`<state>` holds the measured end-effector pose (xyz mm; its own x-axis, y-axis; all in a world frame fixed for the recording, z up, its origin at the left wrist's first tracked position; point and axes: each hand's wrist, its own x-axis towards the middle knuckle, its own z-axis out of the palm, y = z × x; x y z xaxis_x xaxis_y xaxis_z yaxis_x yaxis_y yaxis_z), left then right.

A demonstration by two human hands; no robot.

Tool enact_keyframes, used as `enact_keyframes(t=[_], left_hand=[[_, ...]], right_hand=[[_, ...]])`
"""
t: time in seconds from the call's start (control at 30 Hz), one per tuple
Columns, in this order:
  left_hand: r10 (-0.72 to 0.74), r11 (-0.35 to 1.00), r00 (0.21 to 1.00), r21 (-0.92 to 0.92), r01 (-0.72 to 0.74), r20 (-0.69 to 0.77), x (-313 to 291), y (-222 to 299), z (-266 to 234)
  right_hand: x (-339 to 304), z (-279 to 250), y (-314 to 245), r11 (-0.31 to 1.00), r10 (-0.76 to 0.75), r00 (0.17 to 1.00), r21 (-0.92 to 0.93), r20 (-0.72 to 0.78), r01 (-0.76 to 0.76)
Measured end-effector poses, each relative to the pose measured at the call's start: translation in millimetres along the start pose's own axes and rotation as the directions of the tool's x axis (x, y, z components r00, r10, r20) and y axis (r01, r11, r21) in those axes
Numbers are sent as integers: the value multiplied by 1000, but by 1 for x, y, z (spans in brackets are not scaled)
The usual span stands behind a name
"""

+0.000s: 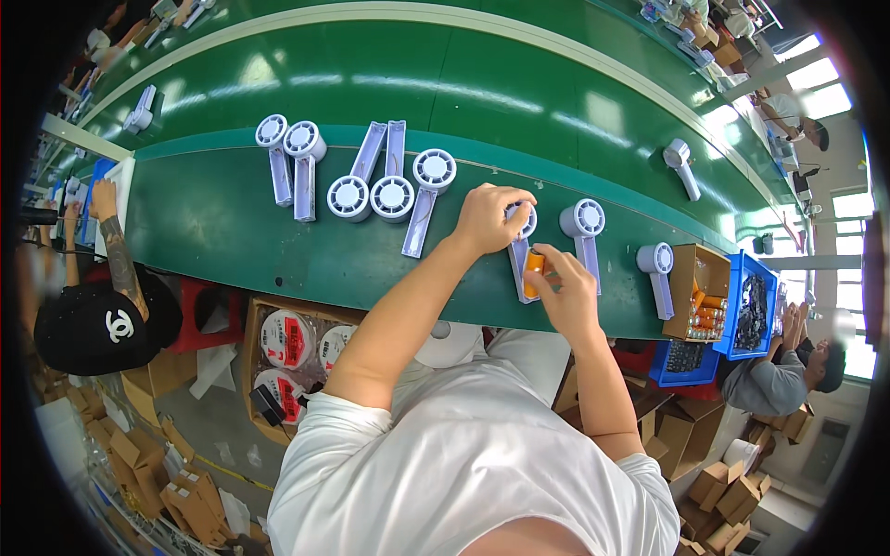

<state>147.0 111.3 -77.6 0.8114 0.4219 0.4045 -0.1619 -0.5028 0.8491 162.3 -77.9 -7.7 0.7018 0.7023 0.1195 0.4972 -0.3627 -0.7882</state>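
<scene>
My left hand (492, 219) is closed round the round head of a pale lilac handheld fan (521, 285), holding it on the green bench. Its handle points toward me and shows an open hollow. In my right hand (567, 295) an orange cylindrical battery (534, 271) is pinched between thumb and fingers, at the fan's handle. Whether the battery touches the hollow I cannot tell. Just right of my hands lies another fan (586, 222). To the left, a fan (432, 176) lies with its handle toward me, beside two fans (392, 197) turned the other way.
At the bench's right end a cardboard box (686, 287) holds several orange batteries, beside a blue bin (737, 315) of dark parts. Single fans (658, 269) lie nearby and on the green belt (519, 83). Co-workers sit at both sides. A carton of round white rolls (287, 338) stands below left.
</scene>
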Motion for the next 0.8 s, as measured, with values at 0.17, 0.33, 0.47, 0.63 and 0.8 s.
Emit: enact_keyframes(t=[0.17,0.33,0.47,0.63,0.8], left_hand=[[102,993,994,56,-100,-27,-1,-1,-4],[120,991,992,65,-118,-28,1,-1,-1],[52,997,994,45,-57,98,0,-5,-5],[166,986,943,69,-152,-288,5,-7,-8],[73,996,977,64,-61,-199,6,-2,-4]], right_hand=[[2,15,-7,836,-163,985,-522,63,172],[17,3,-11,779,-103,968,-587,227,221],[24,-7,-24,772,202,832,-607,516,189],[32,-11,-1,988,26,989,-153,148,-3],[107,-67,42,903,361,919,305,-160,-302]])
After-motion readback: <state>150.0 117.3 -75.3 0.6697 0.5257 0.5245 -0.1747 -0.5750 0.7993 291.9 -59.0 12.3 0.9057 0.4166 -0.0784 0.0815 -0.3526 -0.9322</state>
